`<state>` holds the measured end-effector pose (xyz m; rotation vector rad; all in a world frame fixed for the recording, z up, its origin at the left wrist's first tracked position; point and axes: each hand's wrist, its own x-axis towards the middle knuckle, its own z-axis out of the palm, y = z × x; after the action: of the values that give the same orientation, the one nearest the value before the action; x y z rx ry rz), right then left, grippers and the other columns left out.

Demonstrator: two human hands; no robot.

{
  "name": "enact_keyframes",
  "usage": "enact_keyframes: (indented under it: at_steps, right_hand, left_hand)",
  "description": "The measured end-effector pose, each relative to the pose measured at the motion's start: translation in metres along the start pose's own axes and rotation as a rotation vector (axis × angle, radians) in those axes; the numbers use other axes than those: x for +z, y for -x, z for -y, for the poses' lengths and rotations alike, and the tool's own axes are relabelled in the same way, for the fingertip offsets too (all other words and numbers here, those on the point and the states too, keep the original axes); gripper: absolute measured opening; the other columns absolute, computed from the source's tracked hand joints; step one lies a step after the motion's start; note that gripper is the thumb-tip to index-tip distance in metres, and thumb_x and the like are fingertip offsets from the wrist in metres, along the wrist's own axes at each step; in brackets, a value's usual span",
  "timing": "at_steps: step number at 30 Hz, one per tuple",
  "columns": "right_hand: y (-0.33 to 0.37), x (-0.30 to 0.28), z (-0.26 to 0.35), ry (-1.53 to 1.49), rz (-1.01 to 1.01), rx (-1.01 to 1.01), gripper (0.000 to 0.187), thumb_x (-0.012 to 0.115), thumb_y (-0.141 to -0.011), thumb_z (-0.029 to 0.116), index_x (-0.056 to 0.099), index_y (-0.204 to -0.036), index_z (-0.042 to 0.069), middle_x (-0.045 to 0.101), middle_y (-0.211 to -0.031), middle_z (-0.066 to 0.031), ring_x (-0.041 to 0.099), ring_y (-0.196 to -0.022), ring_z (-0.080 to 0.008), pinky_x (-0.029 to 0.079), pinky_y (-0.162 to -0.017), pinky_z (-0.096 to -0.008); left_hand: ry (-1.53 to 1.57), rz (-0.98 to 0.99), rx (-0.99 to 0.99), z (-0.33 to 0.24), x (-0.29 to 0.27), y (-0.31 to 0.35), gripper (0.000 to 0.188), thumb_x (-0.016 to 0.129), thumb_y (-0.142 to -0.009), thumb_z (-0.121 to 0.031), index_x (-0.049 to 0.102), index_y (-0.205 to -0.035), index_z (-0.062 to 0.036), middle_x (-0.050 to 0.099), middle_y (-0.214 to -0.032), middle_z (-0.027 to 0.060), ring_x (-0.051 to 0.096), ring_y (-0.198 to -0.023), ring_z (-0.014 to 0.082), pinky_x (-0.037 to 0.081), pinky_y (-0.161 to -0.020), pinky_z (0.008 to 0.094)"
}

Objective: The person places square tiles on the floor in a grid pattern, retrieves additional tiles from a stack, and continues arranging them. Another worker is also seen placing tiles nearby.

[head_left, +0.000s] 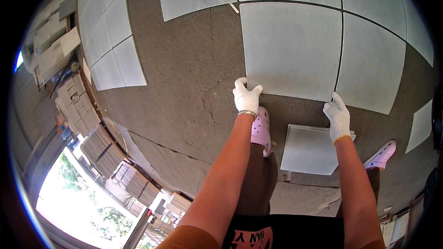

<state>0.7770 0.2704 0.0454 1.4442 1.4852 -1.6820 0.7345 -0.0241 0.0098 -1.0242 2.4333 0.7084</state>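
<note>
Pale-grey, squarish, ceramic-look tile [291, 50] lies fwd of & btwn hands on floor, no clear long axis; both equally nr. White-gloved L hand [246, 97] part-spread at near-L corner, white-gloved R hand [338, 116] curled at near-R; can't tell if gripping. Count: 1 tile btwn 2 hands, 2 pink holed clogs [261, 127].

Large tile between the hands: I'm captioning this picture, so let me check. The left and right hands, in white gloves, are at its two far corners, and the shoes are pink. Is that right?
Not quite: the head view shows the left hand and right hand at the two near corners of the large tile.
</note>
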Motion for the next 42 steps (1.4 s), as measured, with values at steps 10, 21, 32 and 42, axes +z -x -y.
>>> enact_keyframes:
  at_steps: [10, 21, 32, 42]
  right_hand:
    - [0.016, -0.041, 0.025, 0.061, 0.181, -0.005, 0.054, 0.063, -0.086, 0.005, 0.050, -0.138, 0.000, 0.059, -0.128, -0.0158, 0.056, -0.114, -0.0203, 0.044, -0.098, -0.0307]
    - [0.044, -0.203, -0.131, 0.289, -0.267, 0.167, 0.059, 0.063, -0.082, 0.001, 0.048, -0.139, 0.004, 0.051, -0.139, -0.0205, 0.047, -0.131, -0.0274, 0.038, -0.105, -0.0335]
    - [0.031, -0.213, -0.165, 0.399, -0.216, 0.149, 0.055, 0.065, -0.069, 0.005, 0.057, -0.124, 0.003, 0.062, -0.114, -0.0140, 0.060, -0.107, -0.0243, 0.044, -0.094, -0.0330]
    - [0.061, -0.196, -0.149, 0.360, -0.234, -0.111, 0.037, 0.078, -0.072, 0.011, 0.059, -0.102, 0.001, 0.060, -0.096, -0.0055, 0.056, -0.090, -0.0156, 0.045, -0.084, -0.0303]
  left_hand:
    - [0.142, -0.062, -0.050, 0.012, 0.003, 0.064, 0.048, 0.072, -0.082, -0.022, 0.054, -0.122, -0.0027, 0.059, -0.115, 0.0174, 0.066, -0.093, 0.0274, 0.052, -0.086, 0.0387]
    - [-0.251, 0.583, -0.244, 0.066, 0.063, 0.202, 0.055, 0.066, -0.085, -0.038, 0.058, -0.118, 0.0053, 0.066, -0.110, 0.0226, 0.063, -0.104, 0.0322, 0.047, -0.092, 0.0366]
    - [-0.073, 0.340, -0.340, 0.041, 0.094, 0.238, 0.066, 0.071, -0.069, -0.014, 0.048, -0.127, 0.0087, 0.060, -0.122, 0.0257, 0.059, -0.113, 0.0356, 0.045, -0.097, 0.0385]
    - [0.003, 0.335, -0.243, 0.111, 0.102, 0.223, 0.058, 0.065, -0.070, -0.019, 0.050, -0.122, 0.0006, 0.056, -0.119, 0.0264, 0.057, -0.108, 0.0407, 0.045, -0.095, 0.0432]
